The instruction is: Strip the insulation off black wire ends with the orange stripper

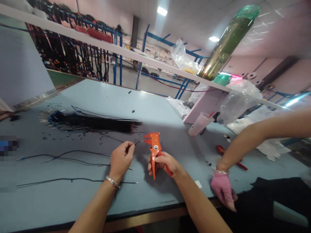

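Observation:
My left hand point(122, 159) pinches a thin black wire point(137, 142) near its end. That end points at the jaws of an orange wire stripper point(155, 142); whether it sits between them I cannot tell. Wrapped round the stripper's handles is my right hand point(166, 163), with the tool's head tilted up and away from me. Behind my left hand lies a thick bundle of black wires point(97, 122), with blue parts at its left end. Several single black wires point(73, 179) lie on the table to the left of my left wrist.
A co-worker's hand in a pink glove point(222, 187) rests at the table's front edge on the right, near red-handled pliers point(240, 164). A white cup point(201, 124) stands by the shelf support. On the shelf is a tall green bottle point(228, 42). Black scraps dot the table point(150, 106).

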The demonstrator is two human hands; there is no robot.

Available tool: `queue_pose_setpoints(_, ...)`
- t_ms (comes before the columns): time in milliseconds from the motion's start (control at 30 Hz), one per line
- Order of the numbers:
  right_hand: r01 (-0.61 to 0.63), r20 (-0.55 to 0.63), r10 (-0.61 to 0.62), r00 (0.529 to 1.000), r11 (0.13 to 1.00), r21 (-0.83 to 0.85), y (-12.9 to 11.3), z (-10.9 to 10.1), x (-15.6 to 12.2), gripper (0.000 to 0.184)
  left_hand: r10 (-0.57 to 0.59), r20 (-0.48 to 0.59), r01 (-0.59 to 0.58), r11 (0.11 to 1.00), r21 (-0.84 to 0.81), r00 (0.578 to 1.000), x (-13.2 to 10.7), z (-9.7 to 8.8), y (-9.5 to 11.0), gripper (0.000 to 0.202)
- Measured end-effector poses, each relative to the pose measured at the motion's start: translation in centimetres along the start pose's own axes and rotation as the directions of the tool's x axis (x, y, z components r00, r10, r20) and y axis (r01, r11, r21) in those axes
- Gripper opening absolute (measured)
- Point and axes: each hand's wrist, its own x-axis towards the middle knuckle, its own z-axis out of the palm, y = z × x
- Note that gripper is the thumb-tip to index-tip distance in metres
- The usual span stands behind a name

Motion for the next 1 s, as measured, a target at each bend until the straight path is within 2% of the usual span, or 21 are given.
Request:
queue_pose_setpoints(300, 0.046, -0.038, -0.046, 0.998, 0.999, -0.008, 0.0, -0.1, -0.2, 0.028, 0.019, -0.075, -0.023, 0.998, -0.054, 0.997, -0.2, -0.1, 0.2, 0.029)
queue_pose_setpoints(600, 0.068, 0.012, -0.067, 0.998, 0.997, -0.041, 0.1, -0.1, -0.4, 0.028, 0.042, -0.035, -0.045, 0.995, -0.090, 0.998, -0.4, -0.3, 0.4, 0.029)
queue_pose_setpoints(867, 0.064, 0.061, -0.061, 0.996, 0.997, -0.045, -0.1, 0.0, -0.2, 0.029, 0.075, -0.050, -0.079, 0.993, -0.090, 0.996, -0.1, -0.2, 0.4, 0.030)
queue_pose_setpoints(1000, 0.086, 0.041, -0.086, 0.995, 0.996, 0.002, 0.4, 0.0, 0.4, 0.032, 0.084, -0.068, -0.088, 0.994, -0.067, 0.994, -0.4, -1.1, 0.0, 0.029)
